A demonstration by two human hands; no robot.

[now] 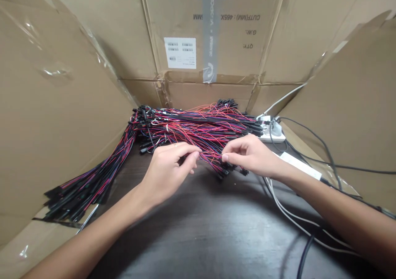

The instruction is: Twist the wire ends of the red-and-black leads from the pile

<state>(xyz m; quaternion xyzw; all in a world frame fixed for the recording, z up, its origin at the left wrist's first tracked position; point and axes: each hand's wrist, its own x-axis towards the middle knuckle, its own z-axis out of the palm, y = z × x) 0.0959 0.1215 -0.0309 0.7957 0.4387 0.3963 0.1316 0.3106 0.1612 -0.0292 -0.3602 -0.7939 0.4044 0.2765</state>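
My left hand (168,167) is closed in a pinch, thumb against forefinger. My right hand (244,155) pinches too, a short way to the right at about the same height. Between the two sets of fingertips runs a thin reddish wire (210,152), hard to separate from the wires behind it. Just beyond both hands lies a large pile of wire harnesses (192,124), red, blue, purple and orange, with black sleeves and black connectors. Some black connectors (223,172) poke out below the hands on the dark table (198,225).
At the left, a second bundle of sleeved wires (83,188) leans along the cardboard wall (55,97). A power strip (274,136), a white box-shaped adapter (300,165) and loose black and white cables (287,211) lie at the right. Cardboard (229,60) closes off the back.
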